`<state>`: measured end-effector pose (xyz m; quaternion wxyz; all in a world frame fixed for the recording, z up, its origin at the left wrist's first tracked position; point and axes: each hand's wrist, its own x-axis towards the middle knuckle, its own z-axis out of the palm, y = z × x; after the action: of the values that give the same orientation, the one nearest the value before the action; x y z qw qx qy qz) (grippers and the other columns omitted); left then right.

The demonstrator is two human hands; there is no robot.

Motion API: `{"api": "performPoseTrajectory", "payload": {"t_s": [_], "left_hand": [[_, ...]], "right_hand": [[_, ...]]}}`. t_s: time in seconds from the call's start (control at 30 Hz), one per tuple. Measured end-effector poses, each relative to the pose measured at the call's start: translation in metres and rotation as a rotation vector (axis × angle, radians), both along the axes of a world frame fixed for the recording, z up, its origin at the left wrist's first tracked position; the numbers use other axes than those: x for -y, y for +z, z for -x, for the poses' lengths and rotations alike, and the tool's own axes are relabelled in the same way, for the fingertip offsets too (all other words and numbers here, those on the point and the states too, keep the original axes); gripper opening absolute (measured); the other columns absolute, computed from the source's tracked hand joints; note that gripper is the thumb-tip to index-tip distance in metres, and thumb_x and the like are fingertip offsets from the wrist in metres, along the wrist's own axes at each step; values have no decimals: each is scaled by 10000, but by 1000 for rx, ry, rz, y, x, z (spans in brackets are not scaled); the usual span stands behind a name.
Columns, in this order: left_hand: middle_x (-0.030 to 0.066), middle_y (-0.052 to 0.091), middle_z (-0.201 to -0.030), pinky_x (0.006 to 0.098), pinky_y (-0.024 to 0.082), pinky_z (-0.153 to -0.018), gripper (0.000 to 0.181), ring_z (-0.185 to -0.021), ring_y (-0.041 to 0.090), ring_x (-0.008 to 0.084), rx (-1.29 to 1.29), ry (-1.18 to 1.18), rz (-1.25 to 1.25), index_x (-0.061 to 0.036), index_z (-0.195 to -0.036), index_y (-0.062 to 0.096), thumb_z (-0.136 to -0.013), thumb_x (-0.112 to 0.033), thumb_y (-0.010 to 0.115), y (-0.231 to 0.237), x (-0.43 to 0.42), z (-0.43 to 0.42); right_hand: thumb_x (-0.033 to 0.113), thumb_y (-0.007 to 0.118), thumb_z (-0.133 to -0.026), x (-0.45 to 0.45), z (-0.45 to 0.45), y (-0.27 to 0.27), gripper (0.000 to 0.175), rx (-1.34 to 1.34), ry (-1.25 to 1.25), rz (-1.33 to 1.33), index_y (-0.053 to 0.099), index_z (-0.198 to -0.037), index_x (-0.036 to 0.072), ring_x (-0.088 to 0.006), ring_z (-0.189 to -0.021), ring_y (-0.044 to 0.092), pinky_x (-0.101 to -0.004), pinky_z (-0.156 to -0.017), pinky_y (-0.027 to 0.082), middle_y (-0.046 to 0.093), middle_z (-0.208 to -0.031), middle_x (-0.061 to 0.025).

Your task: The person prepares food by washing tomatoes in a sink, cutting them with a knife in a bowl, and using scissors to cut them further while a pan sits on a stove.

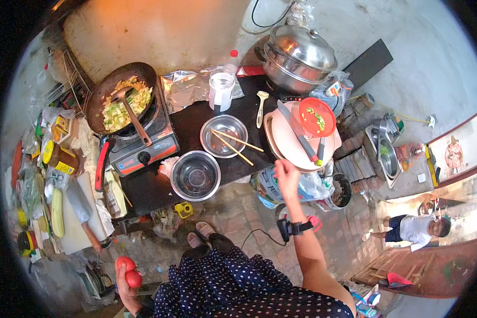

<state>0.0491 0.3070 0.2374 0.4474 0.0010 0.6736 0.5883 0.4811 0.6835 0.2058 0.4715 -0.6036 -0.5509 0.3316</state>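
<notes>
Two red tomatoes [132, 272] rest in my left hand [123, 284], low at the left below the counter. My right hand [288, 181] is over the counter's front edge with its fingers curled in, and I see nothing in them. Closest to it is a stack of pale pink boards or lids [280, 133]. On that stack lie a kitchen knife [296, 129], a second dark-handled tool [320, 150] and a red bowl [326, 119] of chopped green pieces [316, 118]. Two steel bowls, one [194, 159] near and one [224, 119] with chopsticks [232, 145] across it, stand left of the stack.
A wok [93, 115] of cooked food and a spatula [133, 113] sits on a portable stove [163, 149]. A cleaver [78, 202] lies on a white cutting board [69, 240] at left. A lidded steel pot [302, 59] stands behind. A person [415, 228] is at the right doorway.
</notes>
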Motion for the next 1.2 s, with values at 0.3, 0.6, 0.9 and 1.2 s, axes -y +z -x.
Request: {"api": "performPoseTrajectory", "payload": {"t_s": [0.3,0.6,0.9,1.2], "left_hand": [[110,481,-1082,369,516,-540,522,-824,548,244,23,29,-56,-152,-1278,329,-820,-234,564,11,-9,-4],[93,491,-1051,410,533,-568,468,-794,563,238,25,142,-94,-140,-1205,368,-801,-194,598,37,30,16],[105,484,-1047,399,538,-559,477,-810,556,252,41,477,-198,-128,-1197,375,-792,-231,605,13,111,45],[106,508,-1017,384,520,-572,502,-786,567,260,58,509,-165,-148,-1227,382,-784,-241,600,-39,178,133]], "right_hand": [[135,536,-850,2,22,28,177,41,115,-35,576,-778,-22,-59,-486,444,-218,-433,357,493,-562,-3],[129,548,-834,66,86,-35,175,262,734,125,594,-780,-31,-78,-490,507,-233,-453,405,541,-571,-40],[258,599,-774,105,196,21,221,730,1284,151,613,-804,39,-360,-703,576,-398,-607,455,590,-765,-201],[301,540,-817,184,389,44,302,702,1551,-160,554,-1006,65,-370,-775,569,-429,-645,473,590,-849,-181]]}}
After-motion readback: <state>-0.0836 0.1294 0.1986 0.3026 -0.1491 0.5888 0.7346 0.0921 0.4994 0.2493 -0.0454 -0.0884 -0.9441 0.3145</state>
